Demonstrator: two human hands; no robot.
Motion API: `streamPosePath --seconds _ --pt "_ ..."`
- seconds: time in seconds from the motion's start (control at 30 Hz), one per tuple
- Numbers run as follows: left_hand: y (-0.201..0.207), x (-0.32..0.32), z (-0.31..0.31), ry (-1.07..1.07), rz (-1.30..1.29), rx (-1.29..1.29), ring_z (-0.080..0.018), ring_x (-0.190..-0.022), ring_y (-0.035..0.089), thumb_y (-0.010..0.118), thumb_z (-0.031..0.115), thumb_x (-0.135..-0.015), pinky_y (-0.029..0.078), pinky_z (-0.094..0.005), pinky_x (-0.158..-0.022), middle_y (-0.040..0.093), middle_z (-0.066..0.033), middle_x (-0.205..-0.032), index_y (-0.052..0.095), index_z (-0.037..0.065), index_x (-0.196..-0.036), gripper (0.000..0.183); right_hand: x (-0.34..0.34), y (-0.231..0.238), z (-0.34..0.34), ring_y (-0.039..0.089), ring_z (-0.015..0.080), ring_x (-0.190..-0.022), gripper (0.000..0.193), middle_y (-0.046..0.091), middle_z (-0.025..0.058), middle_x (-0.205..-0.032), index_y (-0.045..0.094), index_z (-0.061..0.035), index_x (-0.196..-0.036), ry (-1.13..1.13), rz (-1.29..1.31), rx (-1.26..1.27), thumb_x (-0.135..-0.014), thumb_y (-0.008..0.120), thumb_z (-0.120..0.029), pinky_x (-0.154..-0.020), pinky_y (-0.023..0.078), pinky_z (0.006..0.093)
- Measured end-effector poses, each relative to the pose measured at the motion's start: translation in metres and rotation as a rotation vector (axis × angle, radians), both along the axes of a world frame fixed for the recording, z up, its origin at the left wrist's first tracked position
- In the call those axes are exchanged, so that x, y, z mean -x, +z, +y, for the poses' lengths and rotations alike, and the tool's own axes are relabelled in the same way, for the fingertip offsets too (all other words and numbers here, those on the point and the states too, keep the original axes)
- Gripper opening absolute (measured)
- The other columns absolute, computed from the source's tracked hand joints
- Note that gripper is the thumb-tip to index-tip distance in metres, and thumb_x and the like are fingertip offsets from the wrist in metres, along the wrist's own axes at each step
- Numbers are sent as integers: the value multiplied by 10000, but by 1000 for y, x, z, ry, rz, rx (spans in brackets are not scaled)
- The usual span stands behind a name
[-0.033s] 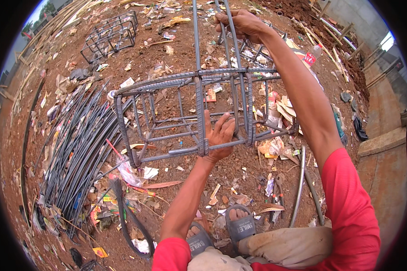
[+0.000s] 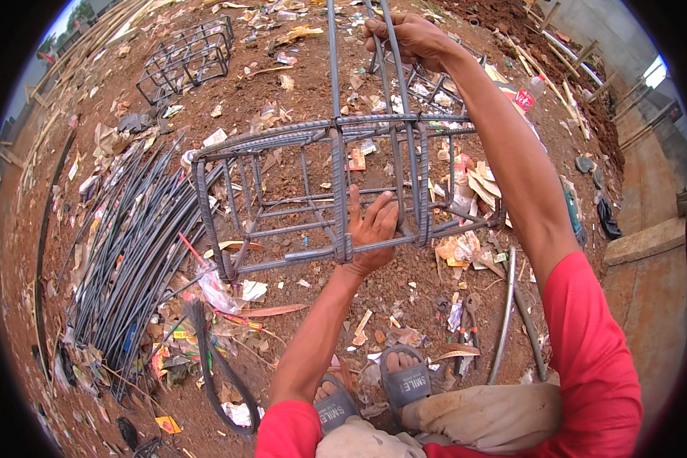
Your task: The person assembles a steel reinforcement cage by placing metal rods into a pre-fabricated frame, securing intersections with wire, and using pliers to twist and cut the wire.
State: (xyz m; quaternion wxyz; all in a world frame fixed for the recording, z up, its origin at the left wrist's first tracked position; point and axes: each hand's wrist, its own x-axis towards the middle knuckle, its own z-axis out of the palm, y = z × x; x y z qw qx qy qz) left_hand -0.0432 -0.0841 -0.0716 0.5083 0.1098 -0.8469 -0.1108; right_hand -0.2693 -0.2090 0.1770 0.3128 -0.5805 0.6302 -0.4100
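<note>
A cage of dark steel rebar [image 2: 282, 263] stands in front of me, with long ribbed bars and square hoops. Several long rods rise from it toward the far side. My right hand [image 2: 412, 42] is closed around one upright steel rod [image 2: 380, 65] near the top of the view, its fingertips partly behind the neighbouring rod. Low on the cage, my left hand [image 2: 370, 233] rests against the near lower bar, beside a ribbed upright. Its fingers are stretched and spread, close to the lower end of a rod.
To the left lies a pile of thin steel rods [image 2: 130, 267], with a bent wire bundle [image 2: 214, 374] nearer me. Another rebar cage [image 2: 187, 61] sits far left. A metal pipe [image 2: 504, 317] lies by my sandals. Litter covers the soil; a plastic bottle [image 2: 528, 93] is far right.
</note>
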Motion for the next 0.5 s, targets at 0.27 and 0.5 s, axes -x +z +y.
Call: streamPosePath --seconds 0.27,0.5 --pt "4 -1 18 -51 84 -123 -385 -1085 645 577 -100 -790 439 -553 -1086 651 -230 -1110 506 -78 -1262 478 3 3 -9 519 109 -566 249 647 80 -795 676 -31 -909 -9 -4 1 -995 581 -244 -460 394 257" --pt "15 -1 4 -81 105 -128 -364 -1080 651 658 -110 -719 472 -526 -1066 654 -204 -1127 561 -44 -1196 491 1 -4 -14 406 19 -463 369 694 -8 -820 677 -65 -1104 -65 51 20 -977 616 -405 -363 276 203"
